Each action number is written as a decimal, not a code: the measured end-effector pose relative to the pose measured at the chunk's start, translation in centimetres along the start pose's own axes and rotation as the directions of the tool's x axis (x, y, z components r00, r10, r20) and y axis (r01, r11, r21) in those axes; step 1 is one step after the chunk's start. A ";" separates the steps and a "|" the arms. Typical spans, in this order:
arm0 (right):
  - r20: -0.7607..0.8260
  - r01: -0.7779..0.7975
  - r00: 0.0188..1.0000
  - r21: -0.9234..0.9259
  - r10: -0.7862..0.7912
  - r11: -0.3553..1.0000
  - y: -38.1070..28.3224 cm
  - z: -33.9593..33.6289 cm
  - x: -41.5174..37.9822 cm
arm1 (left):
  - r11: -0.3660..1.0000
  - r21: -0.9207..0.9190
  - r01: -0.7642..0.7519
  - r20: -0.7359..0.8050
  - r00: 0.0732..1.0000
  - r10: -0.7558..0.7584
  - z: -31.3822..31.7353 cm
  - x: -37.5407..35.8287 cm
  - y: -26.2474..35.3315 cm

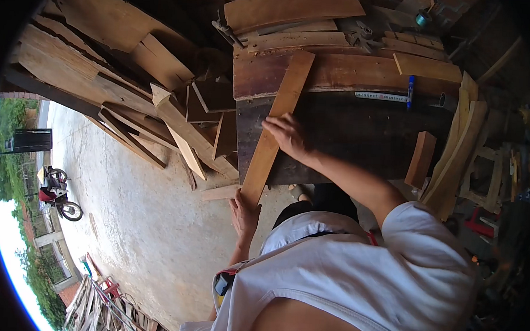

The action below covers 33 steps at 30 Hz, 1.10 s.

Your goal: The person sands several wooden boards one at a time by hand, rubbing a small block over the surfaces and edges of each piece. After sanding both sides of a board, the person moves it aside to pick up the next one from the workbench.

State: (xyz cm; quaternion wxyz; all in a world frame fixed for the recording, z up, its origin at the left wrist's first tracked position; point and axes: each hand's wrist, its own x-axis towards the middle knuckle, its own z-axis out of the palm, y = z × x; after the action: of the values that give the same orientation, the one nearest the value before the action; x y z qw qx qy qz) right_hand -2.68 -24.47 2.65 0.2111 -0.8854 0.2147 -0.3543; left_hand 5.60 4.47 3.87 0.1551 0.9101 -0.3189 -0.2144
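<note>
A long, flat wooden board (pixel 290 86) lies slantwise across the workbench (pixel 351 128), its near end sticking out past the bench's front edge. My left hand (pixel 244 213) grips that near end from the left side, fingers wrapped at the edge. Farther up, my right hand (pixel 288 137) lies over the board's middle, with bent fingers reaching across its face to the left edge. The right thumb is hard to make out. On the bench to the right are a white ruler or tape strip (pixel 381 96) and a blue marker (pixel 410 92).
Stacked planks (pixel 294 11) and a clamp (pixel 227 31) line the bench's far side. Wood offcuts (pixel 189 119) lean at the left. A short block (pixel 420 158) and curved pieces (pixel 457 151) stand right. A motorbike (pixel 60 194) is parked on the concrete floor (pixel 136 219).
</note>
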 end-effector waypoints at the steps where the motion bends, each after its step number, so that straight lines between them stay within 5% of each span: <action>1: 0.112 0.091 0.988 0.115 -0.104 0.989 -3.5 0.0 -2.7 | 1.000 -0.005 0.008 0.001 1.000 -0.008 0.1 0.0 0.2; 3: 0.238 0.161 0.949 0.194 -0.206 0.968 -6.8 -0.3 -5.6 | 0.995 0.098 0.027 -0.040 0.999 -0.023 -0.1 -0.1 0.7; 5: 0.277 0.407 0.828 0.300 -0.488 0.862 -7.0 -1.0 -5.8 | 0.985 0.174 0.016 -0.095 0.996 0.001 -0.2 -0.2 1.4; 7: 0.252 0.343 0.886 0.206 -0.389 0.916 -2.0 -0.8 -2.6 | 0.968 0.251 0.003 -0.139 0.990 0.033 0.1 0.2 1.4; 9: 0.067 0.081 0.995 -0.028 -0.079 0.996 5.6 -2.1 2.9 | 0.976 0.215 0.041 -0.063 0.998 -0.028 0.9 0.8 0.4; 10: -0.118 0.023 0.992 -0.114 -0.036 0.993 9.2 -3.3 6.0 | 0.976 0.213 0.044 -0.060 0.998 -0.032 0.8 0.4 0.2; 13: -0.215 -0.156 0.972 -0.272 0.098 0.950 16.7 -6.9 11.7 | 0.978 0.195 -0.079 -0.004 0.997 0.081 -0.7 0.8 -0.8; 14: -0.250 -0.178 0.962 -0.284 0.107 0.942 17.0 -8.0 12.9 | 0.987 -0.005 -0.159 0.097 0.983 0.158 -1.7 0.7 -1.9; 15: -0.247 -0.170 0.964 -0.285 0.099 0.943 16.4 -8.5 13.6 | 0.954 -0.214 -0.209 0.177 0.952 0.249 -2.2 0.6 -2.7; 16: -0.249 -0.182 0.960 -0.220 0.125 0.958 15.7 -8.8 14.1 | 0.954 -0.220 -0.204 0.171 0.955 0.244 -2.3 0.7 -3.3; 18: -0.249 -0.189 0.957 -0.155 0.147 0.970 14.1 -8.4 14.5 | 0.946 -0.325 -0.023 0.468 0.865 0.182 -2.1 1.0 -4.0; 20: -0.135 -0.085 0.988 -0.039 0.079 0.996 13.1 -7.0 14.6 | 0.950 -0.309 -0.042 0.417 0.892 0.175 -2.1 1.1 -3.4; 24: -0.257 -0.105 0.964 -0.122 0.071 0.987 9.4 -3.4 12.6 | 0.964 -0.262 -0.050 0.285 0.950 0.126 -1.4 -0.3 -1.9; 30: 0.189 0.244 0.947 0.104 -0.260 0.964 -6.4 -2.4 -2.4 | 0.949 -0.314 -0.008 0.252 0.963 0.091 -1.4 -0.5 -1.5; 33: 0.233 0.320 0.905 0.181 -0.357 0.930 -5.7 -3.1 -2.1 | 0.945 -0.327 -0.001 0.249 0.965 0.088 -1.4 -0.4 -1.5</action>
State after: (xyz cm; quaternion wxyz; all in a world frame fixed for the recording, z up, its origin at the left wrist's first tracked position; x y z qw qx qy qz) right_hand -4.94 -19.35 6.60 0.2339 -0.9312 0.0026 -0.2796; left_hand 6.81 6.05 4.59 0.2641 0.8287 -0.3175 -0.3778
